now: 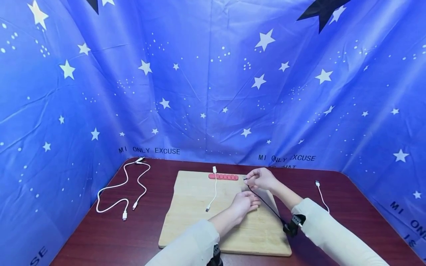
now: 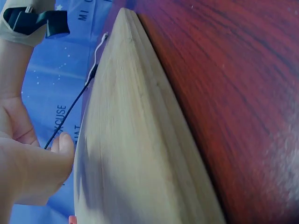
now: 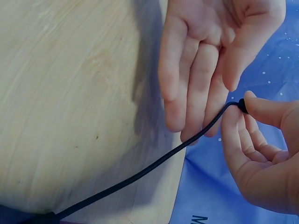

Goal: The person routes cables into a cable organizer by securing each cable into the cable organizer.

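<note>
My right hand (image 1: 263, 178) pinches the end of a black cable (image 3: 154, 163) between thumb and fingertips, over the far right part of a wooden board (image 1: 199, 225). From there the cable slants down toward the board's right edge. My left hand (image 1: 242, 205) is held low over the board with its fingers extended; in the right wrist view, its fingertips are right by the cable. A red cable clip strip (image 1: 229, 177) lies at the board's far edge, left of my right hand. Across the strip's left end runs a short white cable (image 1: 215, 190).
A long white cable (image 1: 98, 199) lies looped on the dark red table (image 1: 100, 236) to the left. Another white cable (image 1: 322, 195) lies on the right, partly hidden by the right sleeve (image 1: 327, 225). Behind the table hangs a blue star-patterned cloth (image 1: 206, 92).
</note>
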The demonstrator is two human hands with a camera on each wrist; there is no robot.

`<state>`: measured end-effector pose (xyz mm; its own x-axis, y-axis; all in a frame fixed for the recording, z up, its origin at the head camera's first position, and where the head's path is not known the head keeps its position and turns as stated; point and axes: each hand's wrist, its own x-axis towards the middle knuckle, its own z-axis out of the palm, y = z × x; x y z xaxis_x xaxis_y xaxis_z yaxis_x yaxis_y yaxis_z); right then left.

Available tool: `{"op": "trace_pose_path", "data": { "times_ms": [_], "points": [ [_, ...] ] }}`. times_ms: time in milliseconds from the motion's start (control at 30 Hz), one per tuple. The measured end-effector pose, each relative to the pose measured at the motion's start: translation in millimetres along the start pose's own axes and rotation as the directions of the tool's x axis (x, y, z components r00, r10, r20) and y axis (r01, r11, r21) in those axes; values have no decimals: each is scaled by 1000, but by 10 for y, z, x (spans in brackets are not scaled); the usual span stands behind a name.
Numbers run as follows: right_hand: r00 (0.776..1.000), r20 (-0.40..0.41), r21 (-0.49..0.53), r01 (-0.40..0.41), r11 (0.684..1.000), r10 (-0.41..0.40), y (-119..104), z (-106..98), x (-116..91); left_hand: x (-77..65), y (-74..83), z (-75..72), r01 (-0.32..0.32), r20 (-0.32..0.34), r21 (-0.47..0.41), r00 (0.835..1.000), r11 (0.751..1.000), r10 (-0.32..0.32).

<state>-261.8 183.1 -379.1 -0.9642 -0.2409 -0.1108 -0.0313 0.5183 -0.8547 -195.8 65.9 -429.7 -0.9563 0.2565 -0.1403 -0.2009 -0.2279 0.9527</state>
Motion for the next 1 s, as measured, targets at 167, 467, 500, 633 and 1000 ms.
{"op": "trace_pose_path", "data": {
  "times_ms": [167,467,500,633,1000],
  "points": [
    [999,-12,81,-41,996,42,-45,-22,61,-3,6,11,15,33,-57,999,998,-13],
    [997,3,211,-81,974,83,30,-92,114,-69,6,18,56,97,-127,994,990,-43],
    [996,9,223,-92,971,93,51,-97,117,-79,5,14,60,95,-123,994,991,-48],
    [994,17,243,-113,963,112,118,-110,129,-110,-3,-34,99,127,-109,988,989,-84],
    [995,63,264,-93,960,79,162,-60,118,-218,3,-267,257,284,-14,928,966,-243]
  ]
}}
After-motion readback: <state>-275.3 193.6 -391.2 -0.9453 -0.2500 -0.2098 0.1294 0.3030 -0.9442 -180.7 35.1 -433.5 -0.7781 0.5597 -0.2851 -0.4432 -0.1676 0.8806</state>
